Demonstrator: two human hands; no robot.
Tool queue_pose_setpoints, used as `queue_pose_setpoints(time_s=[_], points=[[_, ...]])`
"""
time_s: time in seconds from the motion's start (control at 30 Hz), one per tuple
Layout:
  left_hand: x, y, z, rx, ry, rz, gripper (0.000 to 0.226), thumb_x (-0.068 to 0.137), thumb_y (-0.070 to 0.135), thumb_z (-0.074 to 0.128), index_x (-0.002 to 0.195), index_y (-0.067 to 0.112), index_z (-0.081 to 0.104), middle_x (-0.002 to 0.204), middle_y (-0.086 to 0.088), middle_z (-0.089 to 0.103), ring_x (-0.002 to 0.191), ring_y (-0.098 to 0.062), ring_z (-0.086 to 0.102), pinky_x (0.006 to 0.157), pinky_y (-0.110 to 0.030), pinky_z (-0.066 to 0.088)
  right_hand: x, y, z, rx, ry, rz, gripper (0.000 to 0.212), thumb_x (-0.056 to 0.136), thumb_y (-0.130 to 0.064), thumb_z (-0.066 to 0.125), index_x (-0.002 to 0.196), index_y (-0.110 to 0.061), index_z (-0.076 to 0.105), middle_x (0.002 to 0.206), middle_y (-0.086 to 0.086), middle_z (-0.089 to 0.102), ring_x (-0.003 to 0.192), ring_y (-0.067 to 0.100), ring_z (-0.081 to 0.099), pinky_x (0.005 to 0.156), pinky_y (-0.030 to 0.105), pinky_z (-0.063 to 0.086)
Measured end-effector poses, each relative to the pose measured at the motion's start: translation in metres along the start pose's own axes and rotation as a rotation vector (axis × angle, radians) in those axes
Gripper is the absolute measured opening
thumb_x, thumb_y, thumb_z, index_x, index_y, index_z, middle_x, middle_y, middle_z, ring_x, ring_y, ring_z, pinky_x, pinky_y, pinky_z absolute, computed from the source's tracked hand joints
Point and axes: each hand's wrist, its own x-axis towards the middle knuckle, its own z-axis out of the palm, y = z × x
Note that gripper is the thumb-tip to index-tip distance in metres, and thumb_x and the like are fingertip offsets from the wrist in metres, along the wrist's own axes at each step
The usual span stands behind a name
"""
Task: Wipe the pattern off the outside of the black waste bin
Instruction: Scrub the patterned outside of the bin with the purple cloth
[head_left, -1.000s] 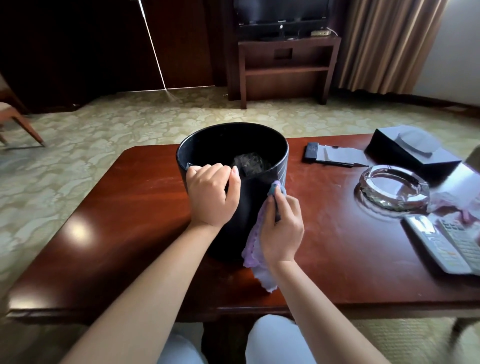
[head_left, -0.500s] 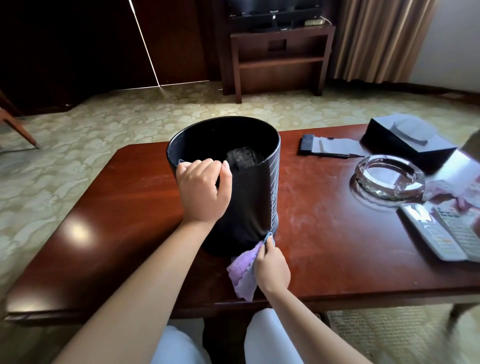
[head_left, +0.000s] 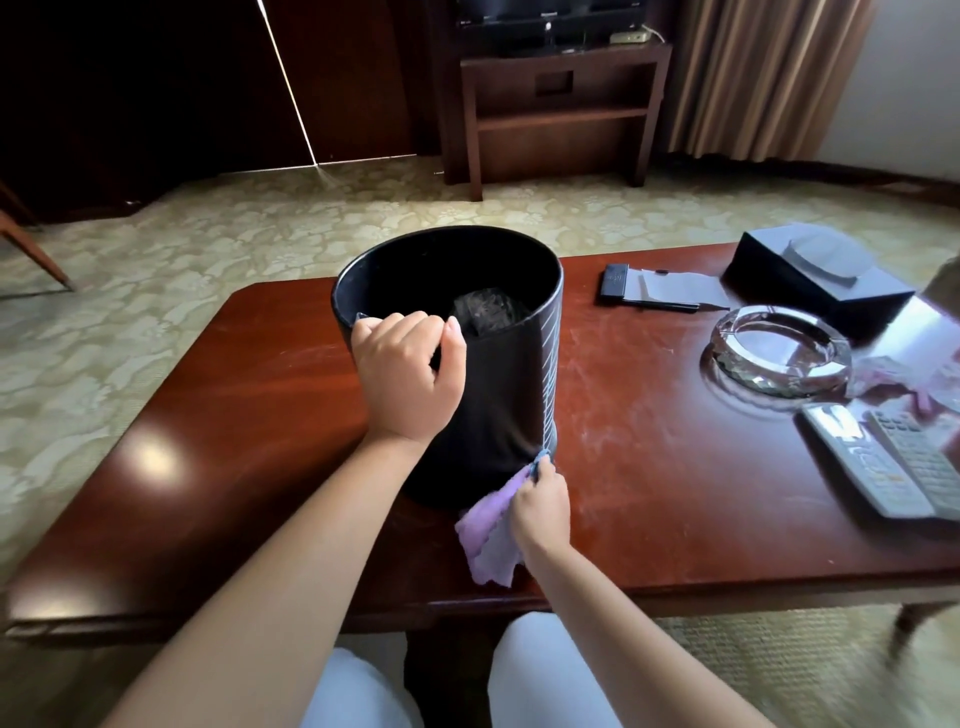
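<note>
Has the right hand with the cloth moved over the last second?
Yes. The right hand slid the purple cloth down the black waste bin from near its rim to its base at the table.

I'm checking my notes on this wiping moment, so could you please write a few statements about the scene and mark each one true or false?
1. The left hand grips the black waste bin at its rim. True.
2. The right hand presses the purple cloth near the rim. False: near the base.
3. The glass ashtray sits inside the bin. False: on the table, to the bin's right.
4. Two remote controls lie on the table. True.
</note>
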Motion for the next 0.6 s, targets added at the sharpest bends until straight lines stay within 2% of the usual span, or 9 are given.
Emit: queue_pose_setpoints(time_s=[0.07, 0.13, 0.27, 0.47, 0.6], points=[[0.000, 0.000, -0.001, -0.018, -0.002, -0.002, 0.037, 0.091, 0.021, 0.042, 0.058, 0.022, 0.026, 0.054, 0.008, 0.025, 0.048, -0.022, 0.035, 0.060, -0.037, 0.028, 0.016, 0.002, -0.008, -0.031, -0.046, 0.054, 0.038, 0.081, 0.001, 0.032, 0.110, -0.008, 0.056, 0.110, 0.017, 0.060, 0.090, 0.027, 0.055, 0.076, 0.032, 0.043], [0.001, 0.000, -0.001, -0.027, -0.003, -0.009, 0.037, 0.090, 0.021, 0.043, 0.058, 0.022, 0.026, 0.054, 0.009, 0.024, 0.048, -0.021, 0.034, 0.060, -0.036, 0.027, 0.024, 0.002, -0.014, -0.049, -0.075, 0.051, 0.044, 0.079, 0.002, 0.032, 0.112, -0.012, 0.057, 0.112, 0.015, 0.061, 0.096, 0.028, 0.057, 0.081, 0.033, 0.044], [0.000, 0.001, 0.001, -0.027, 0.009, -0.022, 0.037, 0.090, 0.020, 0.043, 0.057, 0.022, 0.025, 0.054, 0.009, 0.023, 0.050, -0.017, 0.028, 0.060, -0.036, 0.028, 0.014, 0.003, -0.018, -0.104, -0.103, 0.043, 0.054, 0.086, 0.000, 0.033, 0.137, -0.014, 0.043, 0.127, 0.013, 0.053, 0.114, 0.029, 0.053, 0.089, 0.030, 0.040], [-0.001, -0.001, 0.003, -0.028, 0.013, -0.021, 0.037, 0.090, 0.020, 0.043, 0.057, 0.021, 0.025, 0.054, 0.009, 0.024, 0.052, -0.016, 0.026, 0.060, -0.036, 0.028, -0.025, 0.017, 0.011, -0.193, -0.138, -0.059, 0.044, 0.090, -0.006, 0.031, 0.133, -0.011, 0.037, 0.119, 0.014, 0.048, 0.104, 0.030, 0.051, 0.080, 0.033, 0.039], [-0.001, -0.001, 0.003, -0.032, 0.008, -0.022, 0.038, 0.090, 0.020, 0.044, 0.057, 0.021, 0.025, 0.054, 0.008, 0.024, 0.052, -0.014, 0.025, 0.061, -0.035, 0.027, -0.015, 0.013, 0.006, -0.224, -0.101, -0.038, 0.045, 0.087, -0.004, 0.032, 0.132, -0.009, 0.038, 0.123, 0.014, 0.045, 0.109, 0.030, 0.049, 0.086, 0.035, 0.040]])
